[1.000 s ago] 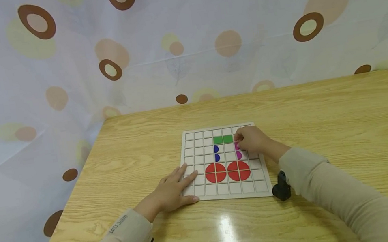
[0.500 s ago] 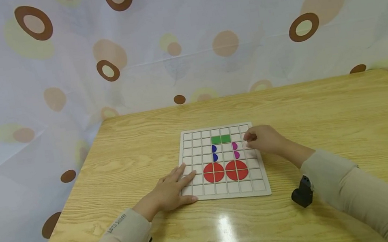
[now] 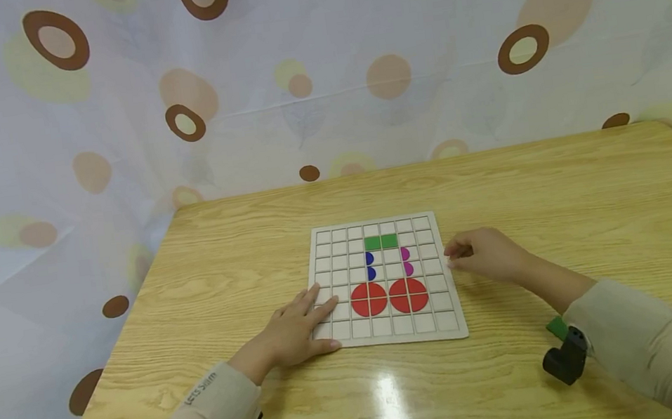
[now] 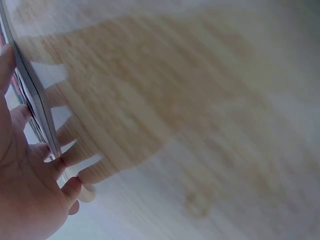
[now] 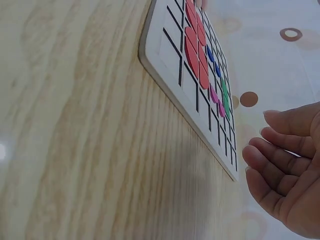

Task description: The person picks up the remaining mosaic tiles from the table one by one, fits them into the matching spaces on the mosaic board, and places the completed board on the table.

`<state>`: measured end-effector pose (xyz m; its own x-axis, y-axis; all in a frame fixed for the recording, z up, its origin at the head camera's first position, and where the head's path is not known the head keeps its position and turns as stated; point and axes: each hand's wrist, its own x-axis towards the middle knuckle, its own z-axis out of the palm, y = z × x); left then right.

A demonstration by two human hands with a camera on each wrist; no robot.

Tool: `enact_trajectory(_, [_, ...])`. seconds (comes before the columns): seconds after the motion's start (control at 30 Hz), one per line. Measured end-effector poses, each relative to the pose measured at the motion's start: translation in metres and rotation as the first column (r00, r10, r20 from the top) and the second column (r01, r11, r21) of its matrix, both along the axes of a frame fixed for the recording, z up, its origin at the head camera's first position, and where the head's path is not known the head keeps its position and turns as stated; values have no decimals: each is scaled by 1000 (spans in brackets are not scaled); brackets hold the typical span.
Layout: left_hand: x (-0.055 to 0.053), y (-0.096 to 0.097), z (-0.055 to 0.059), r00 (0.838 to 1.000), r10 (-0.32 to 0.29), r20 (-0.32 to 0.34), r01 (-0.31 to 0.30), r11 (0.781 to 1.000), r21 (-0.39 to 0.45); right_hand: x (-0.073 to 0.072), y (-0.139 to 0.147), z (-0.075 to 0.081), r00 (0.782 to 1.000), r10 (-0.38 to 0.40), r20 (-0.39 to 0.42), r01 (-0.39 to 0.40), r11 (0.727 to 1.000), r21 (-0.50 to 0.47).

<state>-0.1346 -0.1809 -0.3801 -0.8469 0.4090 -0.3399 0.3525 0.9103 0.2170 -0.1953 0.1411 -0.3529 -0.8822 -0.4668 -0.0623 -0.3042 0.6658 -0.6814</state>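
Observation:
A white grid board [image 3: 392, 326] lies flat on the table. On it are two red circles [image 3: 369, 299] made of quarter pieces, two blue half-rounds [image 3: 370, 259], two magenta half-rounds [image 3: 408, 268] and two green squares [image 3: 381, 242]. My left hand [image 3: 291, 332] rests on the board's left edge, fingers spread. Just off the board's right edge is my right hand [image 3: 485, 255]. In the right wrist view, the right hand [image 5: 287, 167] has loosely bent fingers with nothing between them.
A green piece [image 3: 557, 328] lies on the wooden table [image 3: 250, 235] by the right cuff, partly hidden by the black wrist camera [image 3: 564, 358]. Behind the table hangs a patterned curtain [image 3: 350, 123].
My right hand has left the magenta half-rounds and moved right, off the board. The green piece by the right cuff has come into view. My left hand stays in place.

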Motion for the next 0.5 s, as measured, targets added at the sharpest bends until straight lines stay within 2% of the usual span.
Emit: enact_trajectory(0.5, [1,1,2,1000,1,6,-1,1000,-7,29,43,-5,999,-18,47,18,1000,10])
